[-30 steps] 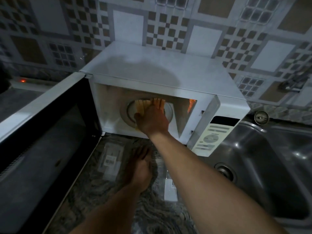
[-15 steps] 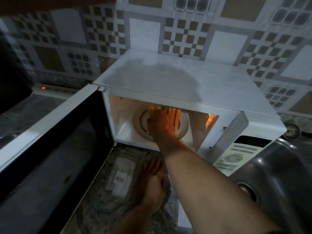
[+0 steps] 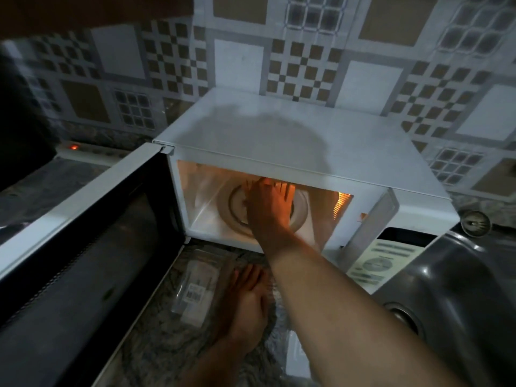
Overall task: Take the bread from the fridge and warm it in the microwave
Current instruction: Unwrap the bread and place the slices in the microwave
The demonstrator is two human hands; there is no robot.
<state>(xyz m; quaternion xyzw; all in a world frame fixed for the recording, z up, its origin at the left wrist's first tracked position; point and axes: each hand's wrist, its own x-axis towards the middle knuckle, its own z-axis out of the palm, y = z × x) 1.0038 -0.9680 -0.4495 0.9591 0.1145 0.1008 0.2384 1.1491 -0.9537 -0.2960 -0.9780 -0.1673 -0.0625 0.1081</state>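
Observation:
The white microwave (image 3: 279,141) stands on the counter with its door (image 3: 83,247) swung wide open to the left and its inside lamp glowing orange. My right hand (image 3: 269,205) reaches into the cavity, fingers spread and fairly straight over the round glass turntable (image 3: 301,209). The bread is hidden beneath that hand. My left hand (image 3: 247,303) rests flat on the stone counter in front of the microwave, holding nothing.
A clear plastic bag (image 3: 195,286) with a barcode label lies on the counter (image 3: 156,344) beside my left hand. The microwave's control panel (image 3: 377,266) faces right of the opening. A steel sink (image 3: 460,303) sits at right. A power strip with a red light (image 3: 74,147) lies at back left.
My right hand has gone deeper into the microwave and now covers the yellowish bread slices that showed at its fingertips a second ago. My left hand stays on the counter.

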